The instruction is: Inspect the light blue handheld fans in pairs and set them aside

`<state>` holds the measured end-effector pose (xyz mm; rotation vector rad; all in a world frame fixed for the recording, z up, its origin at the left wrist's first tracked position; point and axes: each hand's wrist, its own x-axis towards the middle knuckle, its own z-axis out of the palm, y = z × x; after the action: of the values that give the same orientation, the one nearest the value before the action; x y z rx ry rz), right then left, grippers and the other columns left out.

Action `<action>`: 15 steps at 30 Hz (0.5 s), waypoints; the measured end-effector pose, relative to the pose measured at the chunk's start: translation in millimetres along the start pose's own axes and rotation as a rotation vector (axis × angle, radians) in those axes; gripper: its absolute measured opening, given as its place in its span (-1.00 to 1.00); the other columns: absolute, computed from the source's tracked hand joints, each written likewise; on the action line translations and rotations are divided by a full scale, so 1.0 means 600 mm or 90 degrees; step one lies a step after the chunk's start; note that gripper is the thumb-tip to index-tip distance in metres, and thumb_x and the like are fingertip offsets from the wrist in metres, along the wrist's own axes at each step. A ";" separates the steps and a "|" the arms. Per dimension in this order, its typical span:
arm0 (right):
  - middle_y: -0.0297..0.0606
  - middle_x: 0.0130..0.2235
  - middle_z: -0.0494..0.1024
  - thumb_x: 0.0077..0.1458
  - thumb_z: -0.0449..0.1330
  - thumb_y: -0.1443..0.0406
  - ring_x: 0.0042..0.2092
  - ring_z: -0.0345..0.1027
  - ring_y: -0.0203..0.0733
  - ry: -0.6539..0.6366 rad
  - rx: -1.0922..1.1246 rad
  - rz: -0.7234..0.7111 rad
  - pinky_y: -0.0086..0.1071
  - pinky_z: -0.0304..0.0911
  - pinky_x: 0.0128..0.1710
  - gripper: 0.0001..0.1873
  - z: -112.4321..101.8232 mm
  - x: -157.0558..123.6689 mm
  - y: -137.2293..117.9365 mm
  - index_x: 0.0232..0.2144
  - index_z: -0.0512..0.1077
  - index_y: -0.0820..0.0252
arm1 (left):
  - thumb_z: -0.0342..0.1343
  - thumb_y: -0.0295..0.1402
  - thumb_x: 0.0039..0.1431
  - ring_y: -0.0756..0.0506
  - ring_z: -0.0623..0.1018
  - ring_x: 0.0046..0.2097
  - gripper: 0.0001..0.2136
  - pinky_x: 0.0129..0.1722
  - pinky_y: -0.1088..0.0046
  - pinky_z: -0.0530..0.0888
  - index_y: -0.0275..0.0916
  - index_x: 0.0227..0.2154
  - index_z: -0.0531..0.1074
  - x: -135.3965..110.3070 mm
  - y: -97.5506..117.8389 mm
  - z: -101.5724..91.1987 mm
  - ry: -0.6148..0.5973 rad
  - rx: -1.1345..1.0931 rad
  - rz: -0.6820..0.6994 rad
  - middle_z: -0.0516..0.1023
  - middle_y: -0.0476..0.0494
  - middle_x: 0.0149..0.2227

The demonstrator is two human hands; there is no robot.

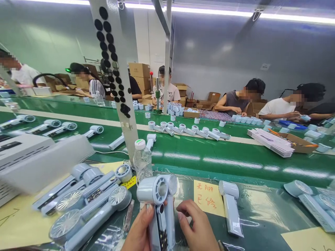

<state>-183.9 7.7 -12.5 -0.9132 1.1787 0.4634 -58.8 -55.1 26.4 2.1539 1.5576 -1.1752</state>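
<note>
Head view, lower middle of the frame: the person's left hand (138, 232) is closed firmly round the handle of a pale blue handheld fan (151, 190), held upright, with its round head at the top; a dark circuit strip shows along the handle; a second pale blue fan (170, 216) stands right behind it, upright and touching it; the right hand (196, 226) is at a narrow, half-curled opening, holding nothing that shows; its fingertips (181, 208) are just beside the second fan's handle, though contact cannot be told from this angle.

Bench, lower part of the frame: a heap of similar fans (89, 205) lies at lower left, beside a grey-white machine (39, 162); a yellow note with red writing (208, 198) lies just right of the hands; one more fan (230, 207) lies beyond it; a water bottle (142, 160) stands behind the hands.

Middle of the frame: a green conveyor belt (209, 157) crosses the view, carrying a row of fans (188, 130); a stack of flat cartons (270, 142) rests on a cardboard box (298, 143) at right.

Upper part of the frame: co-workers (240, 101) sit along the far side, working with their own hands; stacked cartons (138, 75) stand behind them.
</note>
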 end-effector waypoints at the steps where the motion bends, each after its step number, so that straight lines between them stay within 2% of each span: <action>1: -0.05 -0.18 0.40 0.09 0.14 0.03 -0.07 0.31 -0.05 -0.009 0.017 -0.007 -0.35 0.29 -0.18 -0.44 0.002 -0.002 -0.008 0.05 0.34 0.23 | 0.56 -0.11 -0.50 -0.23 0.39 0.09 -0.32 0.01 0.51 0.47 -0.36 -0.28 0.43 0.000 0.000 0.000 0.011 0.016 0.033 0.46 -0.15 -0.04; 3: -0.04 -0.17 0.42 0.07 0.14 -0.04 -0.09 0.34 -0.04 -0.012 0.044 -0.024 -0.35 0.29 -0.20 -0.35 0.013 -0.012 -0.024 0.09 0.32 0.24 | 0.53 -0.02 -0.45 -0.24 0.38 0.10 -0.19 -0.02 0.50 0.47 -0.37 -0.14 0.34 0.003 0.000 -0.005 0.007 0.098 0.115 0.44 -0.21 -0.02; 4: -0.03 -0.16 0.44 0.08 0.12 -0.09 -0.12 0.37 -0.05 0.013 0.050 -0.042 -0.36 0.29 -0.24 -0.31 0.020 -0.019 -0.030 0.09 0.31 0.26 | 0.50 0.02 -0.38 -0.23 0.37 0.10 -0.16 -0.02 0.50 0.46 -0.36 -0.08 0.29 0.006 -0.001 -0.009 -0.010 0.141 0.147 0.42 -0.22 0.01; 6: -0.07 -0.14 0.46 0.13 0.01 -0.18 -0.23 0.41 -0.13 0.100 0.058 -0.104 -0.39 0.26 -0.34 -0.27 0.034 -0.035 -0.040 0.07 0.29 0.27 | 0.41 0.08 -0.19 -0.20 0.36 0.12 -0.16 0.04 0.49 0.42 -0.36 0.02 0.20 0.011 -0.002 -0.018 -0.059 0.213 0.174 0.37 -0.24 0.07; 8: -0.21 -0.18 0.46 0.22 -0.10 -0.17 -0.31 0.38 -0.28 0.118 0.151 -0.106 -0.43 0.21 -0.38 -0.34 0.039 -0.046 -0.048 0.05 0.27 0.23 | 0.35 0.10 -0.08 -0.18 0.32 0.15 -0.12 0.14 0.48 0.35 -0.36 0.14 0.12 0.013 -0.002 -0.025 -0.088 0.242 0.176 0.33 -0.26 0.10; 10: -0.29 -0.18 0.41 0.26 -0.12 -0.13 -0.26 0.31 -0.38 0.041 0.311 0.030 -0.50 0.19 -0.26 -0.37 0.031 -0.047 -0.054 0.10 0.22 0.21 | 0.36 0.11 -0.11 -0.19 0.29 0.18 -0.06 0.16 0.48 0.34 -0.38 0.18 0.10 0.008 -0.002 -0.026 -0.077 0.230 0.164 0.33 -0.28 0.09; 12: -0.24 -0.13 0.34 0.18 -0.04 -0.19 -0.18 0.24 -0.37 -0.075 0.495 0.222 -0.52 0.15 -0.12 -0.24 0.016 -0.040 -0.061 0.16 0.16 0.28 | 0.41 0.11 -0.21 -0.21 0.30 0.18 -0.05 0.09 0.50 0.40 -0.36 0.14 0.17 -0.003 0.001 -0.021 -0.046 0.195 0.138 0.36 -0.26 0.07; 13: -0.18 -0.08 0.32 0.12 0.02 -0.22 -0.15 0.24 -0.35 -0.105 0.572 0.289 -0.51 0.14 -0.08 -0.16 0.008 -0.034 -0.065 0.16 0.13 0.34 | 0.43 0.10 -0.26 -0.22 0.31 0.16 -0.06 0.04 0.50 0.43 -0.35 0.11 0.21 -0.009 0.003 -0.018 -0.034 0.179 0.120 0.38 -0.25 0.05; 15: -0.09 -0.02 0.33 0.02 0.17 -0.19 -0.11 0.27 -0.32 -0.109 0.732 0.334 -0.50 0.16 -0.05 -0.09 -0.007 -0.024 -0.074 0.13 0.10 0.38 | 0.47 0.08 -0.33 -0.25 0.35 0.12 -0.09 -0.05 0.49 0.48 -0.37 0.03 0.26 -0.018 0.008 -0.014 -0.021 0.165 0.086 0.42 -0.25 0.00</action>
<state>-158.5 -19.0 16.5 0.4262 1.2585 0.1940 -52.1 -59.8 38.4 2.3421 1.2836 -1.4256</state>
